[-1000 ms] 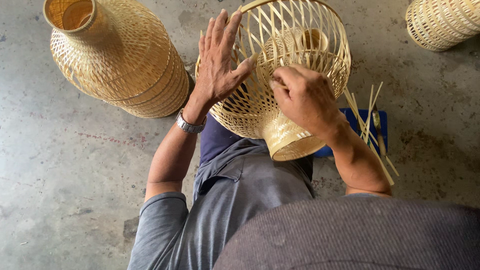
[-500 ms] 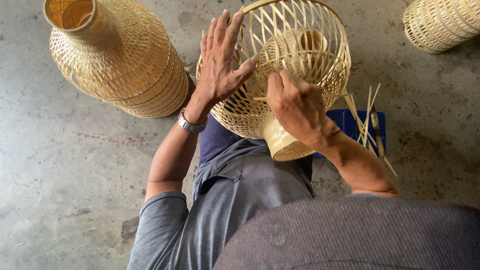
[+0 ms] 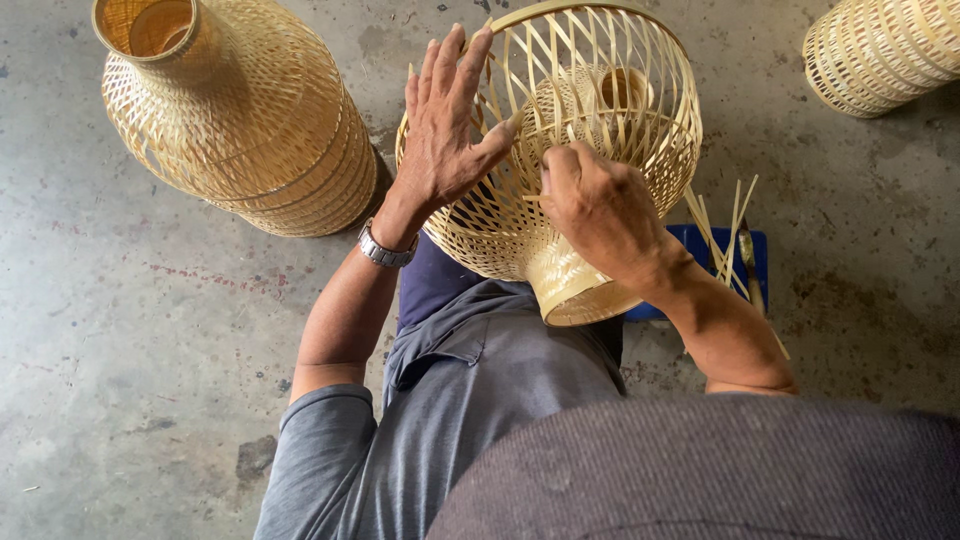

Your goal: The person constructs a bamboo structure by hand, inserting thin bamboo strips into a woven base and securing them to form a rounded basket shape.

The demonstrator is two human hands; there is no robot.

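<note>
Concrete floor (image 3: 130, 330) below: left hand (image 3: 445, 130) splayed flat on woven basket (image 3: 600, 110) (hollow), right hand (image 3: 600, 205) pinching its strip.

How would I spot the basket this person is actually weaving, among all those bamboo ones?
Start at the grey concrete floor and find the lap in the middle. The open-weave bamboo basket lies there on its side, left hand spread on it, right hand pinching a strip. Unlike the stacked bamboo baskets standing left, it alone is touched.

Soft, even daylight; faint shadows only. No glare. Sharp across the concrete floor (image 3: 120, 330), slightly blurred at the bottom edge; mild wide-angle stretch toward corners.
</note>
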